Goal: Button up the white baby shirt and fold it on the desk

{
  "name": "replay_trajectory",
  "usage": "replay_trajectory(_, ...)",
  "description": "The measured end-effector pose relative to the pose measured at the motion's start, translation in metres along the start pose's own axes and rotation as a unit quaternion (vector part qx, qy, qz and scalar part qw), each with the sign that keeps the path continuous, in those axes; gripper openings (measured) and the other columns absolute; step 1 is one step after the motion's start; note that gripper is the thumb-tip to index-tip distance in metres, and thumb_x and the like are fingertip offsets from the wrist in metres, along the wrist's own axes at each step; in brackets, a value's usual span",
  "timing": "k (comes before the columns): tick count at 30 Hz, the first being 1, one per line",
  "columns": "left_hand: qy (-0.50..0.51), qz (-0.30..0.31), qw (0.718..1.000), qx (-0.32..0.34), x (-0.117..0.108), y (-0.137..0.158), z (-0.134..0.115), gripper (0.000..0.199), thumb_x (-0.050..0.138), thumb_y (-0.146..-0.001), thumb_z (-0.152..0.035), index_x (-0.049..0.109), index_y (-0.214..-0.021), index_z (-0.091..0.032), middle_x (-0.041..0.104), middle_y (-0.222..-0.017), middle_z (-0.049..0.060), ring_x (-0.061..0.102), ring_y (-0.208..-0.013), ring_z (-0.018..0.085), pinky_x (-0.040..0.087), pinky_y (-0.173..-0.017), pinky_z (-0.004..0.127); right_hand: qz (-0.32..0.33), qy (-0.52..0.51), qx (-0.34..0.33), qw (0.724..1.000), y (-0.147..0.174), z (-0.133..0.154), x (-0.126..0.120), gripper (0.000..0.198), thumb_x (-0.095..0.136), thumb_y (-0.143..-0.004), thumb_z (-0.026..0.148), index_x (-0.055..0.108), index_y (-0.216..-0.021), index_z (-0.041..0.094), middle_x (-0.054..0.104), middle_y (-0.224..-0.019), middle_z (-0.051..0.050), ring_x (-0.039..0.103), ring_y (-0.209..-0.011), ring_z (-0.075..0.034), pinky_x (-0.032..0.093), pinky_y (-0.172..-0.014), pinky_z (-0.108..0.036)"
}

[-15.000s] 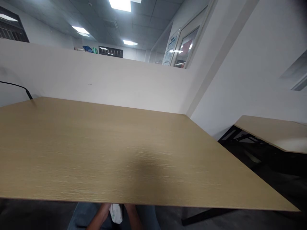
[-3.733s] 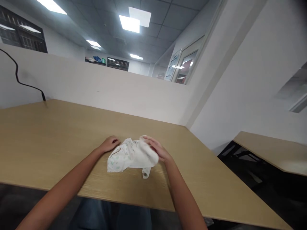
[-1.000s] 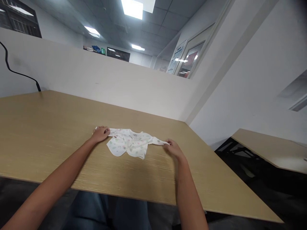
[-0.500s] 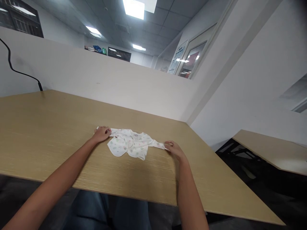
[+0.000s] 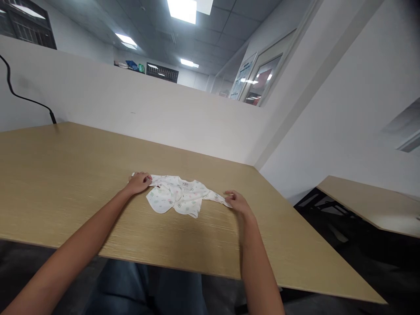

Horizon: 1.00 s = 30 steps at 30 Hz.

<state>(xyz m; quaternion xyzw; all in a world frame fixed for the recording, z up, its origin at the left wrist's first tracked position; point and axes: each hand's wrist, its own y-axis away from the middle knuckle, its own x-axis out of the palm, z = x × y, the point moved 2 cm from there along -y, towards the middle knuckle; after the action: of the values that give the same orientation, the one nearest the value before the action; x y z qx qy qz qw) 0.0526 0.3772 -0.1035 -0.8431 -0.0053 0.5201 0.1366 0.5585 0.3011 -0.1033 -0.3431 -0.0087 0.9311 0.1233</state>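
A small white baby shirt [image 5: 188, 199] with a pale print lies on the wooden table, its sleeves spread out to both sides and its front hem folded unevenly. My left hand [image 5: 139, 182] rests over the end of the sleeve on the left, fingers curled onto the cloth, hiding most of that cuff. At the cuff on the right, my right hand [image 5: 236, 202] has its thumb and fingers bent around the sleeve end, with the forefinger slightly raised. How firmly it grips there is partly hidden.
The light wooden table [image 5: 98, 148] meets a low white partition [image 5: 164, 109] at the back. A black cable [image 5: 31, 100] hangs down the partition on the left. Another table [image 5: 370, 203] stands to the right, across a gap.
My right forefinger has lifted a little at the cuff, and slightly more of the sleeve end shows. The left hand and the shirt lie practically as before.
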Motion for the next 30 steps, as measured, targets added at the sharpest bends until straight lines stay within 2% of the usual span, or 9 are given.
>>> replay_trajectory(2, 0.001, 0.004, 1.000, 0.000, 0.000, 0.000, 0.000, 0.031, 0.051, -0.088, -0.041, 0.074, -0.100, -0.025, 0.073, -0.110, 0.007, 0.060, -0.109, 0.031, 0.045, -0.091, 0.044, -0.014, 0.030, 0.037, 0.999, 0.000, 0.000, -0.002, 0.043, 0.068, -0.066, 0.032, 0.073, -0.105, 0.015, 0.066, -0.068, -0.001, 0.057, -0.061, -0.016, 0.040, -0.057, -0.026)
replay_trajectory(7, -0.001, 0.002, 1.000, 0.003, 0.001, 0.000, 0.001, 0.031, 0.050, -0.089, -0.042, 0.074, -0.101, -0.025, 0.073, -0.110, 0.008, 0.060, -0.109, 0.031, 0.045, -0.093, 0.045, -0.025, 0.034, 0.089, 0.995, 0.005, 0.001, -0.007, 0.035, 0.076, -0.065, 0.036, 0.075, -0.093, 0.015, 0.069, -0.070, -0.003, 0.061, -0.065, -0.019, 0.043, -0.061, -0.027)
replay_trajectory(10, -0.001, 0.000, 1.000, 0.005, 0.002, 0.000, 0.001, 0.032, 0.051, -0.089, -0.043, 0.074, -0.101, -0.025, 0.073, -0.109, 0.008, 0.060, -0.109, 0.030, 0.045, -0.093, 0.044, 0.027, -0.006, 0.076, 0.997, 0.008, 0.003, -0.007, 0.034, 0.077, -0.061, 0.029, 0.076, -0.092, 0.016, 0.072, -0.075, -0.003, 0.062, -0.067, -0.019, 0.044, -0.062, -0.027)
replay_trajectory(13, -0.001, 0.000, 1.000, 0.006, 0.002, 0.000, 0.002, 0.032, 0.050, -0.089, -0.043, 0.074, -0.101, -0.025, 0.073, -0.109, 0.008, 0.060, -0.110, 0.031, 0.045, -0.094, 0.043, 0.053, -0.045, 0.026, 0.997, 0.009, 0.009, -0.006, 0.040, 0.075, -0.058, 0.025, 0.077, -0.097, 0.017, 0.075, -0.087, -0.005, 0.065, -0.076, -0.021, 0.048, -0.068, -0.028)
replay_trajectory(16, -0.002, 0.001, 1.000, 0.008, 0.002, -0.001, 0.002, 0.032, 0.051, -0.089, -0.043, 0.074, -0.101, -0.025, 0.073, -0.110, 0.008, 0.060, -0.110, 0.031, 0.045, -0.093, 0.043, -0.014, -0.067, -0.039, 0.997, 0.006, 0.016, -0.008, 0.037, 0.070, -0.063, 0.029, 0.077, -0.097, 0.017, 0.075, -0.102, -0.008, 0.066, -0.093, -0.024, 0.051, -0.082, -0.032)
replay_trajectory(18, -0.002, 0.002, 1.000, 0.010, 0.002, -0.001, 0.001, 0.031, 0.051, -0.089, -0.042, 0.074, -0.101, -0.025, 0.073, -0.109, 0.007, 0.061, -0.109, 0.031, 0.045, -0.092, 0.043, -0.069, -0.082, -0.062, 0.992, 0.004, 0.018, -0.010, 0.039, 0.068, -0.067, 0.035, 0.076, -0.101, 0.017, 0.074, -0.108, -0.009, 0.065, -0.097, -0.025, 0.051, -0.084, -0.033)
replay_trajectory(23, 0.000, 0.003, 1.000, 0.015, 0.002, -0.001, 0.001, 0.031, 0.050, -0.089, -0.042, 0.074, -0.100, -0.025, 0.073, -0.107, 0.007, 0.062, -0.107, 0.030, 0.046, -0.089, 0.041, -0.170, -0.114, -0.054, 0.977, 0.000, 0.015, -0.013, 0.056, 0.066, -0.071, 0.046, 0.073, -0.117, 0.013, 0.072, -0.104, -0.011, 0.064, -0.083, -0.023, 0.052, -0.073, -0.031)
replay_trajectory(26, 0.000, 0.000, 1.000, 0.017, 0.003, -0.001, 0.001, 0.031, 0.050, -0.089, -0.042, 0.075, -0.100, -0.025, 0.073, -0.105, 0.006, 0.062, -0.106, 0.029, 0.046, -0.089, 0.041, -0.207, -0.121, -0.039, 0.970, -0.001, 0.011, -0.014, 0.057, 0.067, -0.071, 0.045, 0.073, -0.117, 0.013, 0.072, -0.103, -0.011, 0.064, -0.079, -0.021, 0.051, -0.070, -0.030)
replay_trajectory(30, -0.001, 0.004, 1.000, 0.022, 0.003, -0.002, 0.002, 0.032, 0.051, -0.089, -0.043, 0.074, -0.101, -0.025, 0.073, -0.105, 0.007, 0.062, -0.105, 0.029, 0.046, -0.090, 0.041, -0.244, -0.076, -0.018, 0.967, -0.003, 0.006, -0.013, 0.047, 0.065, -0.071, 0.037, 0.074, -0.111, 0.014, 0.072, -0.108, -0.011, 0.065, -0.090, -0.023, 0.052, -0.082, -0.031)
